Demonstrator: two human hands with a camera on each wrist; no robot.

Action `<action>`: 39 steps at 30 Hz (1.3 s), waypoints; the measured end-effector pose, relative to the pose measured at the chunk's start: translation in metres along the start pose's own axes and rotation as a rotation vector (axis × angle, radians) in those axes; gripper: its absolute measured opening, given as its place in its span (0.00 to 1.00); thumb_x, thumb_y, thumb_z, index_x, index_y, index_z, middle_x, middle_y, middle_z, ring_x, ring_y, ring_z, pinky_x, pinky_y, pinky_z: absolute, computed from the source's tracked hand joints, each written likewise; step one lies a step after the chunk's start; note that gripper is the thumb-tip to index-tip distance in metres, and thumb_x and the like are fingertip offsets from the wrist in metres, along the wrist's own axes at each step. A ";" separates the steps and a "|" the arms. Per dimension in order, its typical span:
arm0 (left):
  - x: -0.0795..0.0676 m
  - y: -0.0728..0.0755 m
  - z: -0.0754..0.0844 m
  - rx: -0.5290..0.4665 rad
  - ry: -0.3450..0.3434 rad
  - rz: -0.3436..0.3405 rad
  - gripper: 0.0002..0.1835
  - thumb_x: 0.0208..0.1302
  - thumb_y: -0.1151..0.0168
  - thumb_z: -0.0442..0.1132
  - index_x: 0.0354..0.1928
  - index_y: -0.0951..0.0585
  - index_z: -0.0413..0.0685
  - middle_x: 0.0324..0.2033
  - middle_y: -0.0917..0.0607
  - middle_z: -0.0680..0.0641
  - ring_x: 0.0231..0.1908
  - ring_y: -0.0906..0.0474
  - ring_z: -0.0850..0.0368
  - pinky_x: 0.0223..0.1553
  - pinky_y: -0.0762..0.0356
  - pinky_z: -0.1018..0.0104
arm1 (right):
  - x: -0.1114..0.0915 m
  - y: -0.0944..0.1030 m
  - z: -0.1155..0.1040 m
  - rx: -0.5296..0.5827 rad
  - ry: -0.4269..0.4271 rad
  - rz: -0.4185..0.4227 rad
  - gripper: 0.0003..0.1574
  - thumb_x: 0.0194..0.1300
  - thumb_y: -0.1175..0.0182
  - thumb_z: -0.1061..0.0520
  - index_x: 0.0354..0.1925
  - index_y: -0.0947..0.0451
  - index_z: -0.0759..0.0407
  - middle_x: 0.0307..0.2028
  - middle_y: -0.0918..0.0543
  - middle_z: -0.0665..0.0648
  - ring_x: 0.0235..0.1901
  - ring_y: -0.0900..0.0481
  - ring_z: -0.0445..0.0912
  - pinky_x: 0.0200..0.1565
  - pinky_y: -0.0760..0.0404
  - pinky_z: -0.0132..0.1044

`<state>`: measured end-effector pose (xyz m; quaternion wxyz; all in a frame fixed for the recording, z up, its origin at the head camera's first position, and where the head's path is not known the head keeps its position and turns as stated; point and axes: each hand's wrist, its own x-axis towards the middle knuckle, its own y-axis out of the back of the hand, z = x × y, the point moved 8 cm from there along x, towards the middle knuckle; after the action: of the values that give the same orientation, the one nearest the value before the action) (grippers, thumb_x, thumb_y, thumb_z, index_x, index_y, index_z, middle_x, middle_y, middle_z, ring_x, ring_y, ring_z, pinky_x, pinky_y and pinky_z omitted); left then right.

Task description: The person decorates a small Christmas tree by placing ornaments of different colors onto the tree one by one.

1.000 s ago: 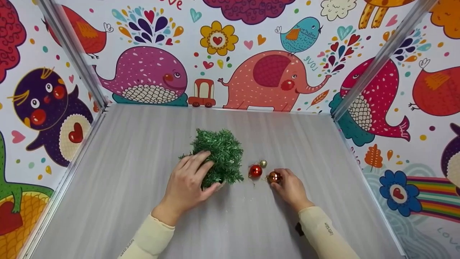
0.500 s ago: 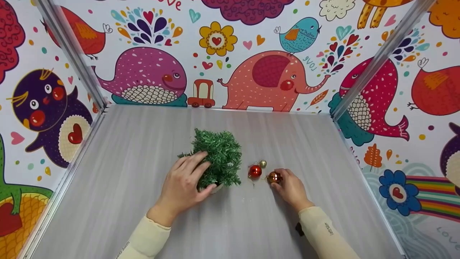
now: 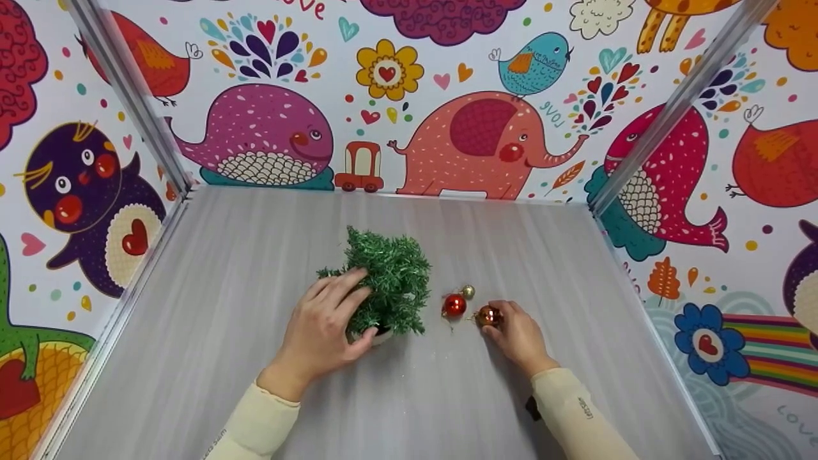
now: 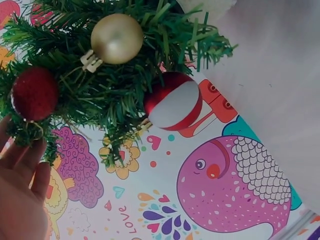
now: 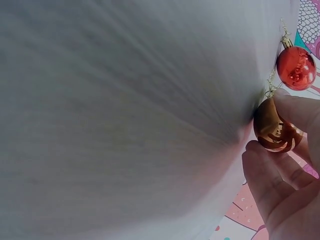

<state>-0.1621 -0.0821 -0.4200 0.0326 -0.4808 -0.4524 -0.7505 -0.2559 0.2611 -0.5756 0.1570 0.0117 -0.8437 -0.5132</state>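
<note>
A small green artificial Christmas tree [image 3: 393, 275] in a pale pot [image 3: 377, 337] stands near the table's middle. My left hand [image 3: 324, 326] holds its left side, fingers among the branches and thumb by the pot rim. In the left wrist view, the branches carry a matte gold bauble [image 4: 117, 39], a dark red one [image 4: 35, 93] and a red-and-white striped one [image 4: 173, 101]. My right hand [image 3: 519, 335] pinches a shiny copper-brown bauble [image 5: 275, 127] at table level. Just left of it lie a shiny red bauble [image 3: 454, 305] and a tiny gold bauble [image 3: 468, 292].
The grey wood-look table [image 3: 255, 230] is bounded by printed cartoon panels on the back and both sides. Metal corner posts [image 3: 137, 105] rise at the back corners. A small dark object [image 3: 532, 407] shows beside the right sleeve.
The tree has turned a little under my left hand, so more of the pot shows. That hand has drifted slightly left. My right hand stays on the copper-brown bauble.
</note>
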 end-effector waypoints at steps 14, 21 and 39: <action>-0.003 0.001 -0.004 0.001 0.003 -0.020 0.27 0.47 0.32 0.48 0.49 0.17 0.41 0.61 0.22 0.43 0.54 0.22 0.46 0.60 0.31 0.52 | -0.001 0.000 0.002 -0.020 -0.006 0.009 0.31 0.51 0.22 0.55 0.54 0.21 0.56 0.45 0.18 0.58 0.42 0.17 0.57 0.43 0.19 0.55; -0.004 0.003 -0.006 0.014 0.008 -0.044 0.28 0.46 0.32 0.48 0.50 0.18 0.41 0.62 0.23 0.43 0.53 0.21 0.45 0.60 0.31 0.52 | 0.000 -0.001 0.003 -0.013 -0.020 -0.011 0.32 0.52 0.23 0.56 0.55 0.21 0.58 0.45 0.18 0.59 0.43 0.17 0.57 0.45 0.20 0.55; -0.005 0.004 -0.006 0.021 0.000 -0.031 0.27 0.47 0.32 0.49 0.49 0.17 0.41 0.62 0.23 0.41 0.54 0.21 0.45 0.60 0.31 0.52 | 0.000 -0.002 0.001 -0.022 -0.008 -0.003 0.32 0.51 0.23 0.57 0.54 0.21 0.60 0.45 0.18 0.60 0.42 0.17 0.57 0.44 0.20 0.55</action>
<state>-0.1622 -0.0907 -0.4218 0.0258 -0.4733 -0.4677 -0.7461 -0.2567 0.2614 -0.5778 0.1531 0.0090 -0.8387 -0.5226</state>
